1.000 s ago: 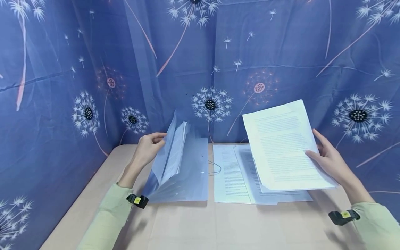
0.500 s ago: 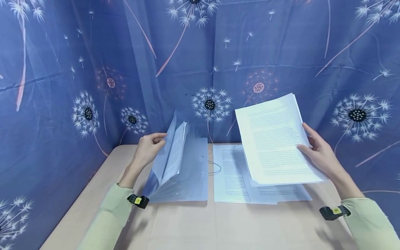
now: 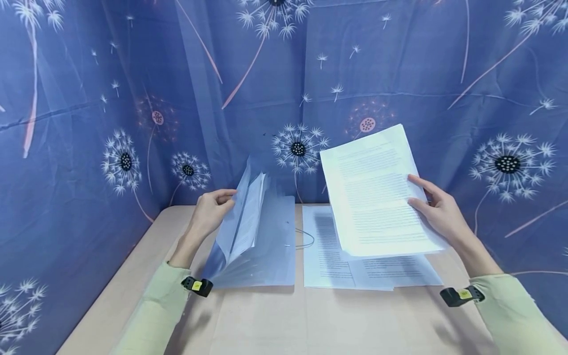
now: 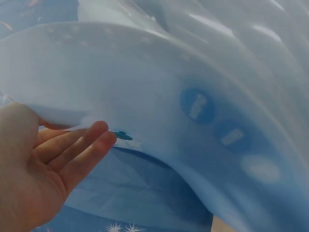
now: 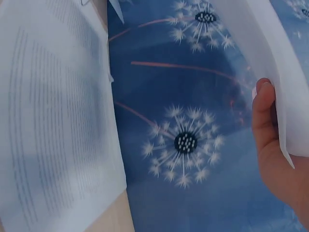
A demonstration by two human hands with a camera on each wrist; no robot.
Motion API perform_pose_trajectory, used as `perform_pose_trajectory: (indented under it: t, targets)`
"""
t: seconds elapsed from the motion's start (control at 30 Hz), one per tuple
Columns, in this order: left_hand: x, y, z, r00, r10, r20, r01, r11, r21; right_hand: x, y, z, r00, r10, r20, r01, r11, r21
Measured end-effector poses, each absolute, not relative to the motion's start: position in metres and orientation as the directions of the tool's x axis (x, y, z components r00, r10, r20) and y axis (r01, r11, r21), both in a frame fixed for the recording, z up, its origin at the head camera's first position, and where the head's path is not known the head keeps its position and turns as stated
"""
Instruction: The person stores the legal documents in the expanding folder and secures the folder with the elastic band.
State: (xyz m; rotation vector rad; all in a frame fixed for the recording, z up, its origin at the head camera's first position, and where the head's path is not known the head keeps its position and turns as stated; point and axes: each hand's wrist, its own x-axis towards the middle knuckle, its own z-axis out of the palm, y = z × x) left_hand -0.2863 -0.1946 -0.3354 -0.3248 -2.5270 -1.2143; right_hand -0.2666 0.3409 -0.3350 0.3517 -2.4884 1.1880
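Observation:
In the head view my left hand (image 3: 209,212) pinches the raised cover side of a translucent blue folder (image 3: 279,246), whose clear sleeves fan open with printed pages (image 3: 248,217) standing inside. The left wrist view has the folder's curved cover (image 4: 145,92) lying against my fingers. On the right, my right hand (image 3: 439,207) grips a stack of printed sheets (image 3: 372,192) by its right edge, thumb in front. That stack is tilted up above the table, apart from the folder. Beneath it lie more printed papers (image 3: 328,266), partly covered.
A thin looped cord (image 3: 307,238) sits between the folder and the papers on the pale table (image 3: 266,320). Behind and to the left hangs a blue curtain (image 3: 248,123) with dandelion prints, close to the table's back edge.
My right hand has carried the sheet stack leftward and slightly up, closer to the folder. The left hand and the folder stay where they were.

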Motion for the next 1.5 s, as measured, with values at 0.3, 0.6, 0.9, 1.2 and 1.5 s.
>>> perform_pose_trajectory:
  t: [0.3,0.6,0.9,1.2,1.5]
  targets:
    - [-0.286,-0.193,-0.336,-0.925,0.046,0.376,0.328,0.594,0.735,-0.269,0.307,-0.325,-0.915,-0.069,0.397,-0.362,0.571,-0.737]
    - [-0.286,-0.193,-0.339,-0.924,0.036,0.381,0.33,0.58,0.745,-0.272,0.276,-0.319,-0.914,-0.078,0.399,-0.374,0.545,-0.75]
    - [-0.286,-0.191,-0.344,-0.924,-0.003,0.382,0.322,0.534,0.782,-0.28,0.248,-0.318,-0.943,-0.061,0.326,-0.305,0.547,-0.78]
    - [-0.285,-0.19,-0.344,-0.928,-0.078,0.365,0.285,0.486,0.826,-0.288,0.215,-0.32,-0.945,-0.076,0.317,-0.311,0.502,-0.807]
    - [-0.286,-0.188,-0.351,-0.924,-0.108,0.367,0.288,0.433,0.854,-0.292,0.194,-0.327,-0.954,-0.07,0.29,-0.288,0.478,-0.83]
